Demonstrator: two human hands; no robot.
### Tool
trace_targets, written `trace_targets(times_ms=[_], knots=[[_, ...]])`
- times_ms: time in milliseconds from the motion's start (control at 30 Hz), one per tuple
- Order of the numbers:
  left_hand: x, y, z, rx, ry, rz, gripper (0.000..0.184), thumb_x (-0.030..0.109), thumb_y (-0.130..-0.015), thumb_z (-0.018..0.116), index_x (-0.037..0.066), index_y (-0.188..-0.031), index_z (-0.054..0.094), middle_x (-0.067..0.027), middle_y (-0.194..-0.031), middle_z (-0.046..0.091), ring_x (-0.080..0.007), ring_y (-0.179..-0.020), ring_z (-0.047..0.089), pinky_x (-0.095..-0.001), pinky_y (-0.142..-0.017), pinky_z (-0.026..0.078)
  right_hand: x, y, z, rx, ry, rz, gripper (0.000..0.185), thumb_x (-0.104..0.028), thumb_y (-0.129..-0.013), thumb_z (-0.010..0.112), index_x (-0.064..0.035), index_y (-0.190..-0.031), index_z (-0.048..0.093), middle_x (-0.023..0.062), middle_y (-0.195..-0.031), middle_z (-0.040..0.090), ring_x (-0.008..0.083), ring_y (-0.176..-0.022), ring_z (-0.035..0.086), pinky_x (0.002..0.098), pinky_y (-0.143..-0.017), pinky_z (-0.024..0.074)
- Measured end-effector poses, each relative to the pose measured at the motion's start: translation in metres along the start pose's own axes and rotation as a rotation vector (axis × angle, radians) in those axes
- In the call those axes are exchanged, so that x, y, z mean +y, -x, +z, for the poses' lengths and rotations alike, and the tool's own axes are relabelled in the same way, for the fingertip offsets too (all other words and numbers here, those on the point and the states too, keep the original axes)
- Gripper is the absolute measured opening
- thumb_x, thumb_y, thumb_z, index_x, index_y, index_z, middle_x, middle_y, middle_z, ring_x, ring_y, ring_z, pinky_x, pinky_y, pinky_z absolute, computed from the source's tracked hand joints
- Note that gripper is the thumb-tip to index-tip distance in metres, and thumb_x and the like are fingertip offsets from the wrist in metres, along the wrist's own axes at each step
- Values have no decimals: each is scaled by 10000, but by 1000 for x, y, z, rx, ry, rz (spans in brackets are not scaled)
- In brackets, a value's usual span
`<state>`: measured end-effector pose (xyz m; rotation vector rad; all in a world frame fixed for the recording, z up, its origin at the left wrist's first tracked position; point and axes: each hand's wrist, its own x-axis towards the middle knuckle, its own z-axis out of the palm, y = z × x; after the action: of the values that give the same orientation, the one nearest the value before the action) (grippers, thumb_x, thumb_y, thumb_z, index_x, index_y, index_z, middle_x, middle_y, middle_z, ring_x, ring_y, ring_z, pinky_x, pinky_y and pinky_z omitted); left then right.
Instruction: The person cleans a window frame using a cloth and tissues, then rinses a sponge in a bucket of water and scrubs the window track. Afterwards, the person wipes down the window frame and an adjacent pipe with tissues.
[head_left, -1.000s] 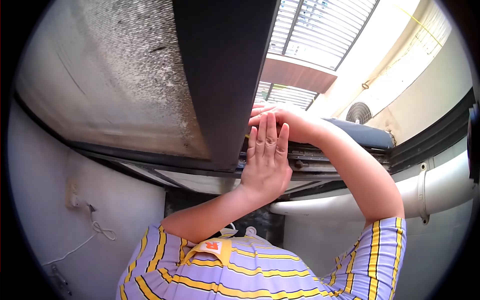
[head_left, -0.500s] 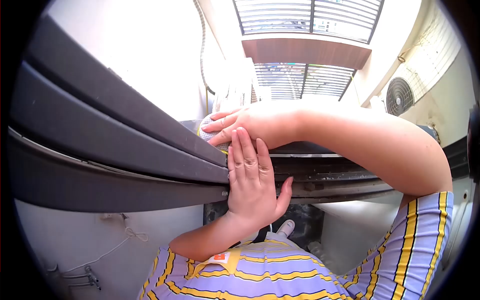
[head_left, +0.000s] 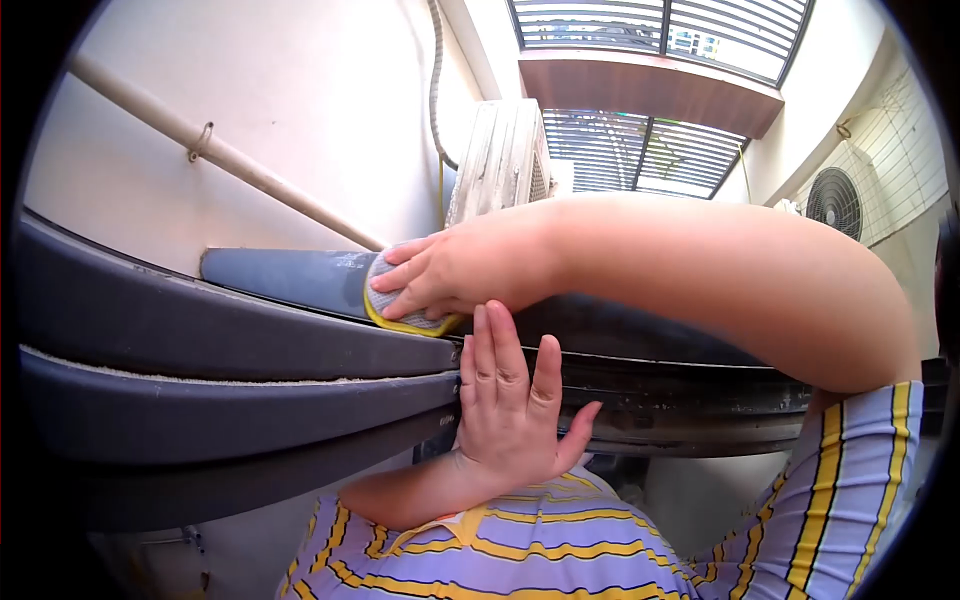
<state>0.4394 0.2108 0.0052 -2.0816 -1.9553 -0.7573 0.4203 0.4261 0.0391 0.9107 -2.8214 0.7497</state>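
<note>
My right hand (head_left: 465, 267) reaches out over the window frame and presses a grey sponge pad with a yellow edge (head_left: 385, 303) onto the blue-grey outer ledge (head_left: 285, 277). A damp-looking darker patch shows on the ledge beside the pad. My left hand (head_left: 510, 405) is raised with its fingers stretched out, its palm turned away from me, against the end of the dark sliding window frames (head_left: 250, 400). Nothing shows in it. The black window track (head_left: 680, 400) runs to the right behind it.
Outside, a beige pipe (head_left: 240, 170) runs along the white wall. An air-conditioner unit (head_left: 500, 155) stands behind my right hand, and a round fan unit (head_left: 834, 203) is at the right. Slatted windows (head_left: 640, 150) are across the gap.
The view has turned, showing the window frames from above and more of the outer ledge. My right hand, hidden partly behind the frame earlier, now shows on the pad. My left hand stays at the frames' edge.
</note>
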Motion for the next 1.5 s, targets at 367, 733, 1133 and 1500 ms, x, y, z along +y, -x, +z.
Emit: trace_targets(times_ms=[367,733,1133,1500], knots=[[-1,4,2,-61,58,-2,1093,357,-859,743,-46,-1657,115,-433,-1660,102,-592,-1558,132,-664,-1225,150,-69,107,-30,45,-231,390,480,-73,-987,669,-138,-1460,622,130,-1584,521,352,-1494,445,435,-1203,427],[3,0,2,-15,9,-1,1071,376,-875,718,-64,-1649,122,-425,-1668,86,-564,-1570,126,-620,-1247,146,-43,43,-4,62,67,204,556,-77,-969,645,-140,-1516,566,121,-1640,452,324,-1549,367,428,-1250,369],[-11,3,-6,-66,172,122,997,283,-928,711,-42,-1656,113,-362,-1691,112,-501,-1591,127,-635,-1258,110,-173,85,68,546,579,983,384,-187,-973,664,-115,-1351,675,107,-1467,630,314,-1431,524,467,-1220,380],[-3,1,-1,-85,0,141,785,372,-963,660,-1,-1595,383,-321,-1683,229,-450,-1589,191,-632,-1257,126,-215,128,96,845,731,1359,392,-148,-1001,629,-115,-1390,659,137,-1486,615,356,-1469,475,521,-1257,265]])
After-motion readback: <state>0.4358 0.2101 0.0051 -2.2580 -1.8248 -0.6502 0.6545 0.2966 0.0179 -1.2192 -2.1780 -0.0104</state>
